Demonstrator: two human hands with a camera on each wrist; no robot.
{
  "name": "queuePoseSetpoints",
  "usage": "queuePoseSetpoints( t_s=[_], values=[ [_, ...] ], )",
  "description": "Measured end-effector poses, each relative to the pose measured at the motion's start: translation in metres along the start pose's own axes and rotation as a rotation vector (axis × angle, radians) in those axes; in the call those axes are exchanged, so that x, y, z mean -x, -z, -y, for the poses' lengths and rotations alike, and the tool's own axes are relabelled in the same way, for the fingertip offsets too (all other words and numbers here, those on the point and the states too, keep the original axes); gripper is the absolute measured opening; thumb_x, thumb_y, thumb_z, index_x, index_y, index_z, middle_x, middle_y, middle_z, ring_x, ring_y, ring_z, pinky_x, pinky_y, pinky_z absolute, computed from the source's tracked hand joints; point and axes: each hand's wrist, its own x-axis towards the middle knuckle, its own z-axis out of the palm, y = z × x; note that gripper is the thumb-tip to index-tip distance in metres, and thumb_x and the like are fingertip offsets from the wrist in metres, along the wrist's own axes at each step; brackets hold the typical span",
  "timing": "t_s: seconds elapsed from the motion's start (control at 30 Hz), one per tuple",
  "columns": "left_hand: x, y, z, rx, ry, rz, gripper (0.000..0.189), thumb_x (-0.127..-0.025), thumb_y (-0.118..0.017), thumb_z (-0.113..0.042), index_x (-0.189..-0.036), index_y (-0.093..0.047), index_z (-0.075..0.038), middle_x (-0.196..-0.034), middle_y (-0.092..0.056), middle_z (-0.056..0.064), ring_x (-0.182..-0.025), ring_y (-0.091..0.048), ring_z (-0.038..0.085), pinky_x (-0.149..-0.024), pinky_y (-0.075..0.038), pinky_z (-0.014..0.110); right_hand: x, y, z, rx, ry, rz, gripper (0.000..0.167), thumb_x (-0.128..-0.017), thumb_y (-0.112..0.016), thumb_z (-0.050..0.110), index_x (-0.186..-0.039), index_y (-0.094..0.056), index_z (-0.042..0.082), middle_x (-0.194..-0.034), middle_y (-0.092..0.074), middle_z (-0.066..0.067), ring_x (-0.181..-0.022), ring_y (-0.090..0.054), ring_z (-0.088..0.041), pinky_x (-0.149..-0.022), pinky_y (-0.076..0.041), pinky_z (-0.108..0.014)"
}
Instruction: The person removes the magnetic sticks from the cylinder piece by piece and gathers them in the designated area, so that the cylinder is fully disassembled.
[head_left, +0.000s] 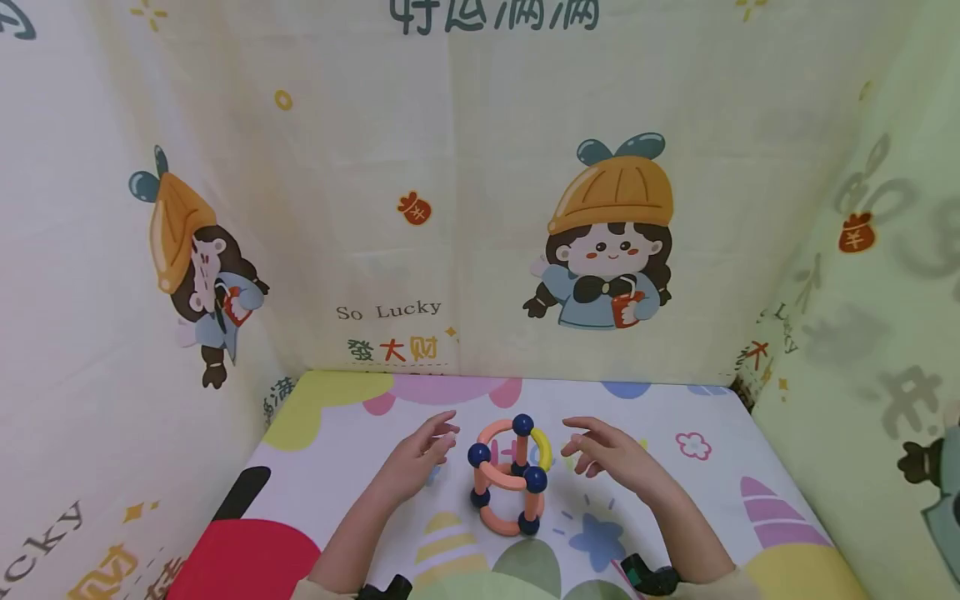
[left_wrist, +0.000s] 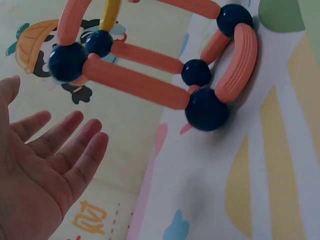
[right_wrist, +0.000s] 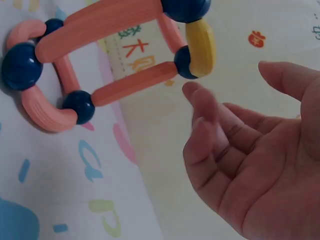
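Observation:
A small frame of magnetic rods and balls [head_left: 521,450] stands upright on the table between the two hands. Dark blue balls [left_wrist: 207,109] join its straight and curved salmon rods [left_wrist: 137,85]. One curved rod in its upper ring is yellow [right_wrist: 201,47]. To the left of the frame hovers the left hand [head_left: 415,457], palm turned toward it, fingers loosely spread and holding nothing. The right hand [head_left: 611,450] is raised on the other side, its fingers slightly bent, with nothing in them. Both hands stay apart from the frame in the head view.
The table is covered with a printed cloth [head_left: 637,533]. A red shape [head_left: 243,558] and a black strip [head_left: 243,492] lie at the front left. Printed fabric walls [head_left: 480,275] close off the back and both sides. A black wrist device [head_left: 648,575] sits on the right forearm.

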Motion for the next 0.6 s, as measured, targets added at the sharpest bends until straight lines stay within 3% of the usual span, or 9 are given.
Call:
queuePoseSetpoints(
  t_s=[0.17, 0.3, 0.6],
  values=[
    [-0.005, -0.013, 0.003, 0.076, -0.008, 0.06, 0.051, -0.1, -0.049, -0.05, -0.148, -0.041, -0.034, -0.13, -0.062, 0.006, -0.117, -0.063, 0.032, -0.092, -0.056, 0.037, -0.005, -0.008, -0.003, -0.068, -0.016, 0.097, 0.059, -0.099, -0.055, 0.045, -0.148, -0.041, 0.016, -0.109, -0.07, -0.011, -0.079, -0.063, -0.035, -0.072, -0.054, -0.033],
    [-0.005, -0.019, 0.004, 0.092, -0.013, 0.085, 0.051, -0.1, -0.049, -0.051, -0.148, -0.041, -0.036, -0.125, -0.064, 0.004, -0.11, -0.064, 0.033, -0.088, -0.057, 0.034, -0.008, -0.013, -0.006, -0.08, -0.032, 0.121, 0.062, -0.098, -0.056, 0.046, -0.151, -0.037, 0.021, -0.106, -0.069, -0.011, -0.074, -0.062, -0.033, -0.071, -0.052, -0.034],
    [-0.006, -0.027, 0.006, 0.108, -0.045, 0.044, 0.048, -0.098, -0.055, -0.05, -0.143, -0.049, -0.035, -0.115, -0.067, 0.003, -0.097, -0.067, 0.024, -0.083, -0.058, 0.036, -0.017, -0.022, -0.01, -0.111, -0.049, 0.125, 0.061, -0.096, -0.06, 0.046, -0.151, -0.037, 0.032, -0.077, -0.059, -0.01, -0.062, -0.051, -0.021, -0.065, -0.046, -0.032]
  ],
)
